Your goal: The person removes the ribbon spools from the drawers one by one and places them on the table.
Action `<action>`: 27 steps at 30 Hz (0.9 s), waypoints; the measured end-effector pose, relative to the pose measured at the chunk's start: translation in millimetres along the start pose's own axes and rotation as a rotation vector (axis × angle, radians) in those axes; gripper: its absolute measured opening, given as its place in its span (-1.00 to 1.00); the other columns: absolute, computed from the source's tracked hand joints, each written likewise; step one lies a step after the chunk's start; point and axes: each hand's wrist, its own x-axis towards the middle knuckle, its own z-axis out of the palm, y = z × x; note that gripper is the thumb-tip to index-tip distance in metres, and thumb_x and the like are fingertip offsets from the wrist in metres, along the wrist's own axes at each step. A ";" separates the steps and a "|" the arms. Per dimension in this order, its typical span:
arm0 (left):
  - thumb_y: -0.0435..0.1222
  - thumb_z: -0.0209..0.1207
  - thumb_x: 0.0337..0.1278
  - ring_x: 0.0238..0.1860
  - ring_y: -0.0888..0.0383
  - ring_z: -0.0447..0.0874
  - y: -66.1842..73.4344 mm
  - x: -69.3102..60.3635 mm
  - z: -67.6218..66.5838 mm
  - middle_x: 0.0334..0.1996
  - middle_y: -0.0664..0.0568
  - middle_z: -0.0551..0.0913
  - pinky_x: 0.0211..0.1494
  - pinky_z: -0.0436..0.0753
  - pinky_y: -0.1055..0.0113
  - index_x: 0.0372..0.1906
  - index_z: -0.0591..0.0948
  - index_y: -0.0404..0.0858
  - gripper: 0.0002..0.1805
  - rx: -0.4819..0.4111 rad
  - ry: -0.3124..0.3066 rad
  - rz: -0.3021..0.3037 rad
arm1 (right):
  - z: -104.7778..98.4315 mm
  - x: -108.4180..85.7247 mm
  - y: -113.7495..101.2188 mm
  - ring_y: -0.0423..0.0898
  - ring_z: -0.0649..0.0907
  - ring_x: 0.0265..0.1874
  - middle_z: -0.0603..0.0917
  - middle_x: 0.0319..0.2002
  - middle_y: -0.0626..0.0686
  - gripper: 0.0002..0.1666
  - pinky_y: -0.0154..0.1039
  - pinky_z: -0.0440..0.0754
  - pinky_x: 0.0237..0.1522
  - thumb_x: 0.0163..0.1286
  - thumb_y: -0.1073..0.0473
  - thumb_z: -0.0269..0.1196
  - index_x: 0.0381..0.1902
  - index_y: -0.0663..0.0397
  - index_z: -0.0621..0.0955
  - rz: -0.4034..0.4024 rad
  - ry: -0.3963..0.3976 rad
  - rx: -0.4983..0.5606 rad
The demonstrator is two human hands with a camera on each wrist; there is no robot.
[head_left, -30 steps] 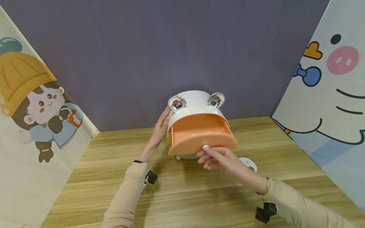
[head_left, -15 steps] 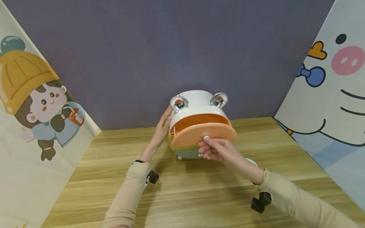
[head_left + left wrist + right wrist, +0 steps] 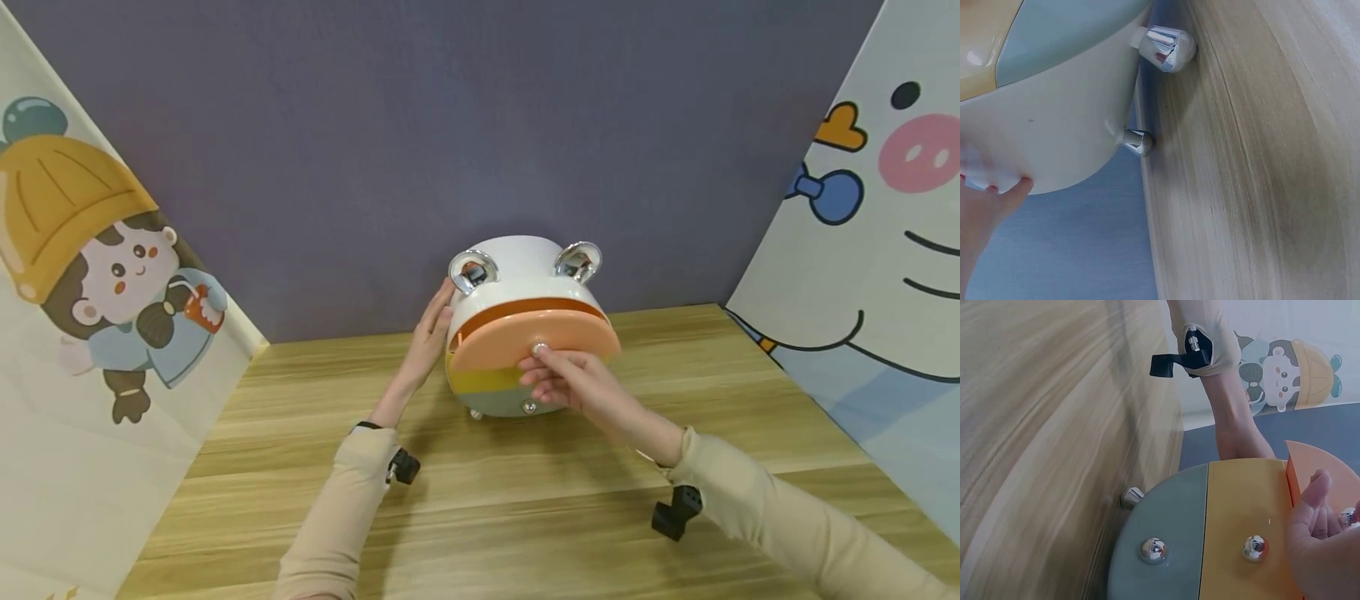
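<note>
Near the far edge of the table (image 3: 450, 517), a drawer cabinet (image 3: 521, 279) stands. The left hand (image 3: 429, 333) rests straight-fingered against its side, probably bracing it, while the right hand (image 3: 577, 379) pinches the silver knob (image 3: 539, 347) of the slightly ajar peach drawer (image 3: 491, 346). Glossy white and frog-like, the cabinet has mirrored eyes (image 3: 473, 273).

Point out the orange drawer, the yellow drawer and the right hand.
Orange drawer (image 3: 502, 341), head view: on its front panel.
Yellow drawer (image 3: 1240, 514), right wrist view: on its front panel.
Right hand (image 3: 580, 384), head view: middle of the hand.
</note>
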 end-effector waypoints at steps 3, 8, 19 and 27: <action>-0.35 -0.26 0.56 0.64 -0.06 -0.21 1.0 -1.1 0.3 0.62 -0.08 -0.08 0.65 -0.10 -0.10 0.57 0.11 -0.22 -0.44 0.001 0.009 0.011 | -0.1 4.8 -0.4 -0.28 0.70 -0.41 0.76 -0.32 -0.11 -0.37 -0.45 0.70 -0.28 0.60 0.00 -0.01 0.15 0.59 0.45 -0.007 0.002 0.004; -0.37 -0.24 0.55 0.64 -0.06 -0.19 1.9 -2.3 0.7 0.62 -0.09 -0.05 0.65 -0.08 -0.09 0.56 0.12 -0.24 -0.44 0.008 0.017 0.013 | -1.5 12.3 0.4 -0.27 0.70 -0.41 0.76 -0.33 -0.11 -0.40 -0.45 0.71 -0.28 0.60 0.01 0.00 0.14 0.58 0.46 -0.003 0.002 0.028; -0.34 -0.23 0.57 0.64 0.04 -0.16 -33.1 8.9 2.2 0.62 0.04 -0.01 0.66 -0.09 -0.03 0.56 0.16 -0.14 -0.46 0.025 0.059 0.047 | -3.8 21.4 -1.7 -0.28 0.69 -0.41 0.76 -0.32 -0.10 -0.37 -0.45 0.71 -0.27 0.58 -0.03 0.03 0.16 0.54 0.47 0.015 0.035 0.016; -0.10 -0.20 0.59 0.63 0.15 -0.13 -35.1 6.7 2.1 0.61 0.20 0.01 0.66 -0.05 -0.03 0.56 0.18 0.03 -0.46 0.040 0.060 0.057 | -4.1 24.1 -2.1 -0.28 0.70 -0.40 0.76 -0.32 -0.11 -0.38 -0.44 0.71 -0.25 0.58 -0.03 0.02 0.16 0.52 0.48 0.010 0.040 0.013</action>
